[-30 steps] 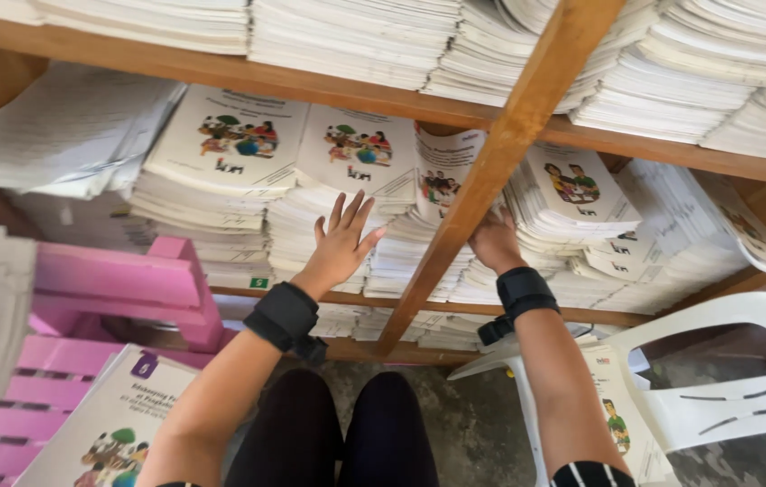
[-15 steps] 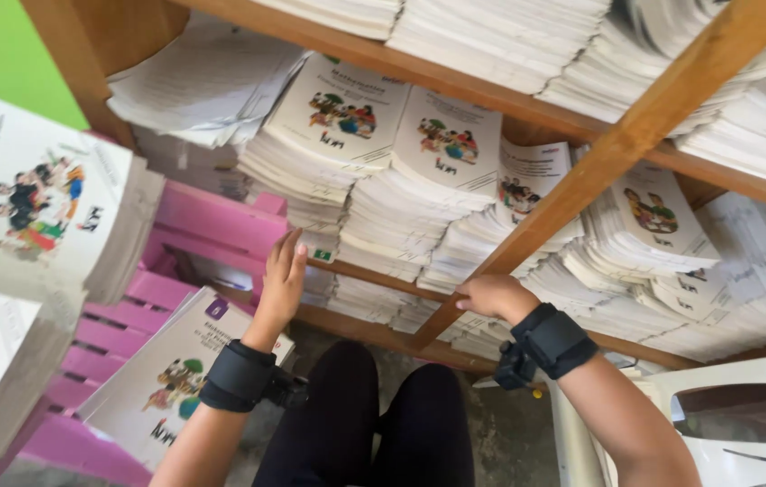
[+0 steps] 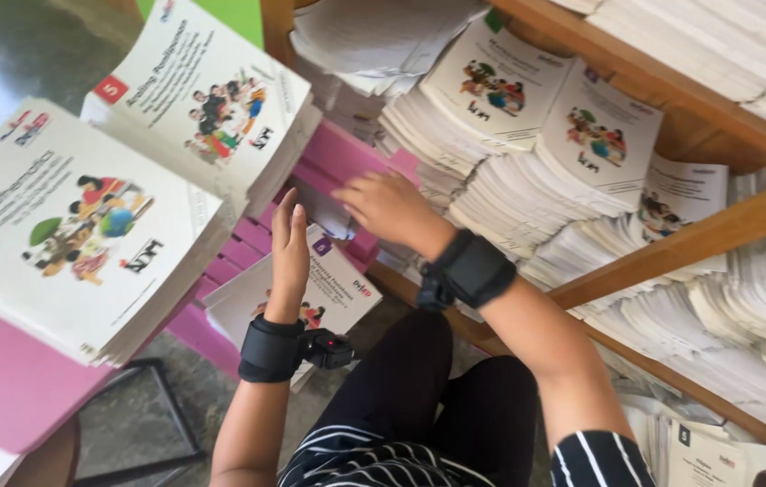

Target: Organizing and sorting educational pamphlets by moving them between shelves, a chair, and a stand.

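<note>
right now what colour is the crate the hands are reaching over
Pink. The slatted crate shows best in the head view, behind the left hand and right hand.

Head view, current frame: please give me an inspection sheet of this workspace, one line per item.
Surface: pink plastic crates stacked beside a wooden shelf unit.
Job's things: a white booklet with a cartoon cover lies on the crates, under the left hand.
Clutter: two stacks of white illustrated booklets at left; many leaning stacks of thin booklets on the shelf.
Hands: left hand open, fingers straight, over the booklet; right hand reaches towards the crates, blurred. Both hold nothing; each wrist wears a black band.
Cables: nothing seen.
Surroundings: grey floor, black metal frame, the person's black trousers and striped sleeve.
</note>
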